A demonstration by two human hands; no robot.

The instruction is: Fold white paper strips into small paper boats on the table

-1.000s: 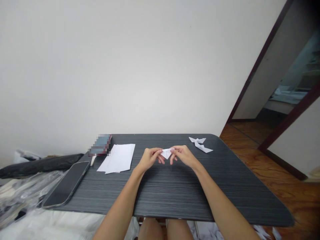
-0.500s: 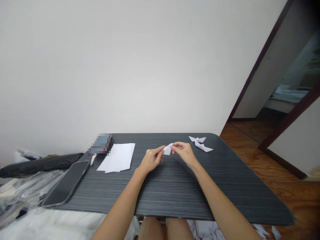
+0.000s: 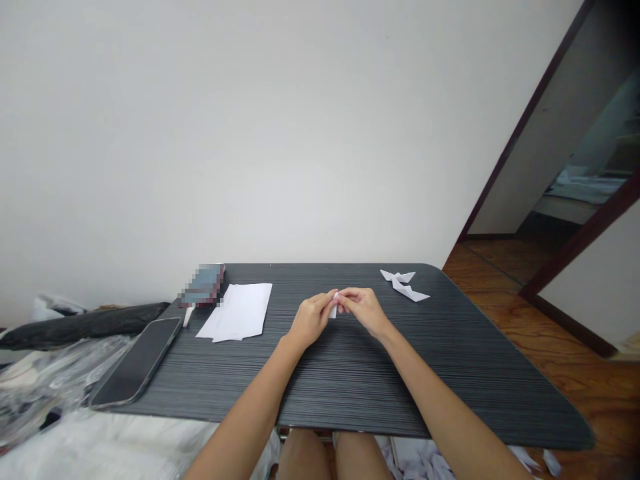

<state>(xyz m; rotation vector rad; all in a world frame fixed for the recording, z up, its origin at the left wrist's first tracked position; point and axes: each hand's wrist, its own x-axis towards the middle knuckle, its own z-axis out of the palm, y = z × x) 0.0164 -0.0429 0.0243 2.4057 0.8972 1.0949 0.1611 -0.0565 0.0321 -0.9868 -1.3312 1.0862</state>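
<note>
A small piece of folded white paper (image 3: 333, 311) is pinched between my two hands above the dark table (image 3: 350, 387). My left hand (image 3: 313, 319) grips it from the left, thumb and fingers closed. From the right, my right hand (image 3: 363, 309) closes its thumb and fingertips on its upper part. The fingertips of both hands meet, and most of the paper is hidden behind them. Folded white paper shapes (image 3: 405, 287) with pointed ends lie on the table to the right of my hands.
Flat white sheets (image 3: 240, 312) lie to the left, beside a blurred-out dark object (image 3: 203, 285) and a small white item (image 3: 188, 316). A smartphone (image 3: 137, 360) rests on the table's left edge. Behind stands a white wall (image 3: 320, 133); plastic-wrapped things (image 3: 65, 380) are off the left side.
My hands have come together, with the right fingertips now touching the left. The folded paper is more covered and hangs more upright. The view has shifted slightly.
</note>
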